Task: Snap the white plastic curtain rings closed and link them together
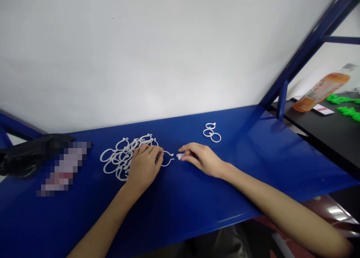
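Observation:
My left hand is closed at the right edge of a pile of white plastic rings. Its thumb and fingertips grip a thin white open ring, whose gap faces right. A short space away, my right hand pinches a small white plastic piece between thumb and fingers. That piece points toward the ring's gap and looks apart from it. Part of the pile is hidden under my left hand.
A few linked white rings lie at the back right of the blue table. At left are a black plastic bag and a blurred-out packet. A blue metal frame, an orange drink bottle and green pieces are on the right.

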Tool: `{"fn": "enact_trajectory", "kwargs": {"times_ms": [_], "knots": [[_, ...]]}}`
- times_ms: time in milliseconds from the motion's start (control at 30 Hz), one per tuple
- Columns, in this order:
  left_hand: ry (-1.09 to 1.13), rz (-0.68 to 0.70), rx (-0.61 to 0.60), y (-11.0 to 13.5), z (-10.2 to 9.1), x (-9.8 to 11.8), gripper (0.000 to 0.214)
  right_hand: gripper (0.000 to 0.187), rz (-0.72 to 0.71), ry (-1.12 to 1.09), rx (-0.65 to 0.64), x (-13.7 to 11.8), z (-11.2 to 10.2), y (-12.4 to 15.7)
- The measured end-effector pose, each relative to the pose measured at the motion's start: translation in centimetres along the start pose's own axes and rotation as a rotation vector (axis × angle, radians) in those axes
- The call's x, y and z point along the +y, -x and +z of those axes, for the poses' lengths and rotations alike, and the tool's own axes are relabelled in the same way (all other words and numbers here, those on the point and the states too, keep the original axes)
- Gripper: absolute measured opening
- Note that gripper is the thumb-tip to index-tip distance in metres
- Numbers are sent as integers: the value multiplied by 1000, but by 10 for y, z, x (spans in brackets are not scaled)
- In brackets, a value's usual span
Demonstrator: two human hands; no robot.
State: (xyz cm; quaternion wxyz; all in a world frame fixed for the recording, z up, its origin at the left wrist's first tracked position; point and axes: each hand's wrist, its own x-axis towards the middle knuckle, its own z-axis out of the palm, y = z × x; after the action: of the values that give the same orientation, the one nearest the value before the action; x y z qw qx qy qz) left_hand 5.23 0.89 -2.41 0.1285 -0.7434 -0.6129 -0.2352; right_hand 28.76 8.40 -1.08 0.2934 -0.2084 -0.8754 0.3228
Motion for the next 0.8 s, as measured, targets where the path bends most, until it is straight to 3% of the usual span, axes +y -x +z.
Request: {"fn": "enact_trajectory", "kwargs": {"times_ms": [133,267,333,467,800], "knots": [[11,-12,-16,0,-4,3,13,31,159,137,342,27,-32,-6],[10,19,-54,2,-4,10,18,29,466,103,680,77,-76,-7],[14,14,-72,3,-3,10,19,27,575,84,715,100,-92,-4],[39,-6,-92,3,-3,9,18,30,624,117,711,123,-104,2],[202,171,-189,8,0,15,41,18,718,304,592,119,-100,2]]}}
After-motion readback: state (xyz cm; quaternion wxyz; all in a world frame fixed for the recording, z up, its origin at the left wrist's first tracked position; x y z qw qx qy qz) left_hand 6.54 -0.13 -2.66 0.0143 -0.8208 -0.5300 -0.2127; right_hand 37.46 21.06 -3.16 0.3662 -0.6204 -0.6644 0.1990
